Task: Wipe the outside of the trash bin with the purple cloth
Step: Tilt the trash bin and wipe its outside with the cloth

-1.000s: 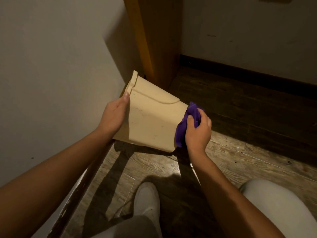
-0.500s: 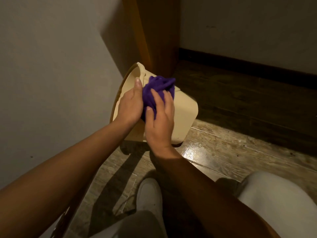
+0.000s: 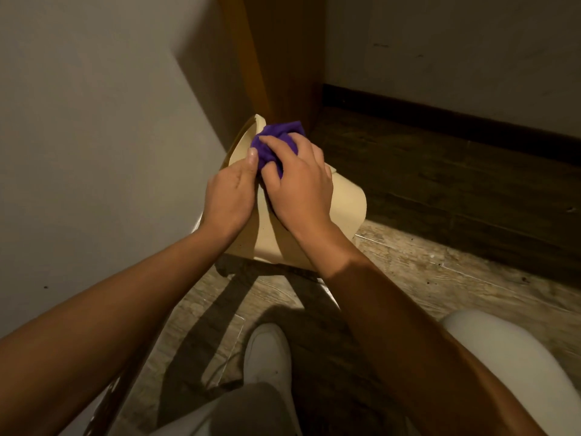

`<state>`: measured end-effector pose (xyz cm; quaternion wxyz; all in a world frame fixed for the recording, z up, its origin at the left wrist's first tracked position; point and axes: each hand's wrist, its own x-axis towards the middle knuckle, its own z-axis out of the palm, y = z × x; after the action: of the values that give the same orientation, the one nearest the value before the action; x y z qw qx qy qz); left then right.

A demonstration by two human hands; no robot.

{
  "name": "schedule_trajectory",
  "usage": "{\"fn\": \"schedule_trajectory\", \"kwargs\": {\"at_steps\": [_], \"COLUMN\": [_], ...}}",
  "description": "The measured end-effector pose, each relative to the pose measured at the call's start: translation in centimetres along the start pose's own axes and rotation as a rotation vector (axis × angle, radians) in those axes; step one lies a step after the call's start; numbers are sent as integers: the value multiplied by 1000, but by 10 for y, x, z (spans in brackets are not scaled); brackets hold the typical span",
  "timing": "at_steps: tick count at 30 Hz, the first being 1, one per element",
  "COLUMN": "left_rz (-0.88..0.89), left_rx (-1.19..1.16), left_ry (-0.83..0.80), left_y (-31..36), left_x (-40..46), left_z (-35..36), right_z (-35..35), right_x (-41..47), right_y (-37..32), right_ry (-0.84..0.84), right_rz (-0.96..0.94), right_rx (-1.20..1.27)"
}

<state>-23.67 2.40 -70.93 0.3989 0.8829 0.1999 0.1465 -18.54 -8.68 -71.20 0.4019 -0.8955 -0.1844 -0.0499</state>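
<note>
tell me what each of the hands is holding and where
Left hand grips the trash bin near its rim; right hand clutches the bunched purple cloth.

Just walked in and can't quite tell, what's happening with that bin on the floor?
A person crouched over the wooden floor is cleaning a beige trash bin, which is tipped on its side near the wall. The left hand steadies the bin by its rim end, while the right hand presses a bunched purple cloth against the outside, close to the rim. One white shoe shows below.
</note>
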Motion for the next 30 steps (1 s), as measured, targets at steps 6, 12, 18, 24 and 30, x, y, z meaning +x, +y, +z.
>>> {"fn": "schedule_trajectory", "kwargs": {"at_steps": [6, 12, 18, 24, 30], "left_rz": [-80, -147, -177, -122, -173], "left_rx": [-49, -100, -101, -93, -111], "left_ry": [-8, -34, -56, -71, -203], "left_y": [-6, -4, 3, 12, 21], "left_x": [-10, -11, -18, -19, -13], "left_z": [-5, -5, -4, -1, -7], "right_z": [-2, -11, -17, -10, -4], "right_x": [-27, -36, -48, -54, -60], "right_y": [31, 63, 91, 104, 127], "right_ry": [53, 39, 26, 64, 101], "right_rz": [-40, 97, 275, 362, 524], "right_rx": [-79, -79, -101, -79, 61]}}
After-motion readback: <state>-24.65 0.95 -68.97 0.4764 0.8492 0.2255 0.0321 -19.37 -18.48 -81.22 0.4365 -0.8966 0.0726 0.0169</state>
